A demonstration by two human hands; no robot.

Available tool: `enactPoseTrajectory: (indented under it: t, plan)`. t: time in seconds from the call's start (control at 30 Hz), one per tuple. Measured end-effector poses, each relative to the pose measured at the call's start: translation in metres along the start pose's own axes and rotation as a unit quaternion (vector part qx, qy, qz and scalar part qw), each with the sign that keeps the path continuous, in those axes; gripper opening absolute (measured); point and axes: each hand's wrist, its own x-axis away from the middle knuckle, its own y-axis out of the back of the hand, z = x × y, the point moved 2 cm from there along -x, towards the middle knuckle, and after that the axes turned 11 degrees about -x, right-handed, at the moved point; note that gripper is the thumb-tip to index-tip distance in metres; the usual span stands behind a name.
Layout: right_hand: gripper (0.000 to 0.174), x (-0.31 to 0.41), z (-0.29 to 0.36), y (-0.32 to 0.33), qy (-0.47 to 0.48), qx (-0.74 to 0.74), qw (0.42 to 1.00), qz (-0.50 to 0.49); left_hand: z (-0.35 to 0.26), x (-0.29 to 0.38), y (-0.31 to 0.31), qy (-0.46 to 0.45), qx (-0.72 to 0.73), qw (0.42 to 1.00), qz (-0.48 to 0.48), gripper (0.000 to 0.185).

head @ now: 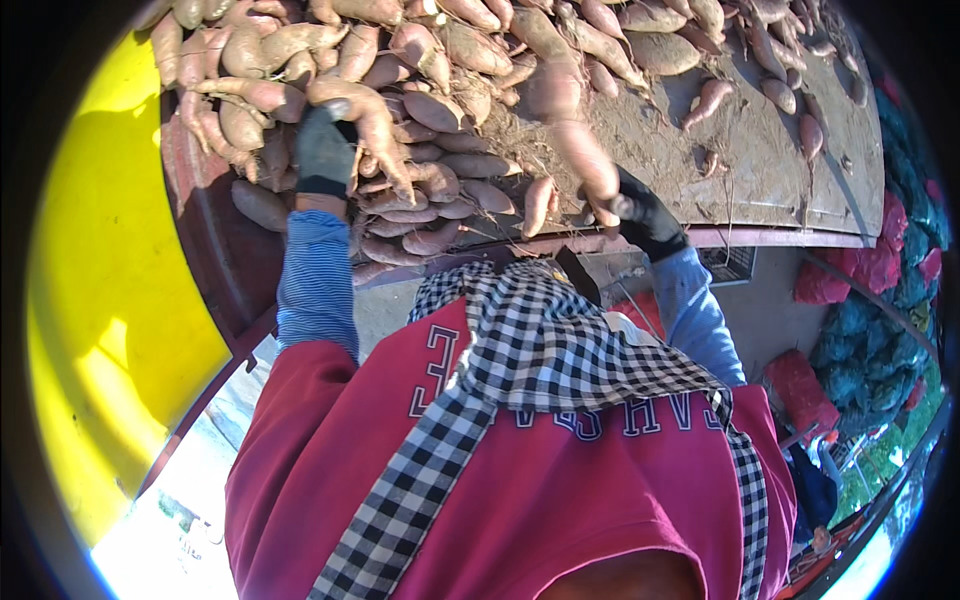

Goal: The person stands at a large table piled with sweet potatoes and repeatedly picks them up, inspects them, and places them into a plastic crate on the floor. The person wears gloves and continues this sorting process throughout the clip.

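Observation:
My left hand (324,146), in a dark grey glove, grips a long curved sweet potato (369,124) above the heap. On the right, my right hand (649,212), in a black glove, holds the lower end of a blurred, long sweet potato (589,161). A small sweet potato (538,204) lies on the tabletop between my hands. Below my left hand many sweet potatoes (431,238) lie piled by the near edge, with roots and soil among them.
A large heap of sweet potatoes (660,54) covers the far side of the soil-strewn table (780,191). A yellow panel (112,262) stands at the left. Green and red mesh sacks (862,345) are stacked at the right, and a crate (731,266) sits below the table edge.

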Motion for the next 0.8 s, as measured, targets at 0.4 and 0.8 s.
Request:
enactPoseTrajectory:
  t: [0.4, 0.8]
  plan:
    - [0.031, -0.043, -0.108, 0.015, 0.275, 0.737, 0.616, 0.040, -0.019, -0.002, -0.142, -0.059, -0.433, 0.899, -0.022, 0.048]
    - [0.030, -0.023, -0.058, 0.029, 0.058, 0.746, 0.643, -0.164, 0.006, 0.005, -0.180, -0.229, -0.893, 0.306, 0.238, 0.059]
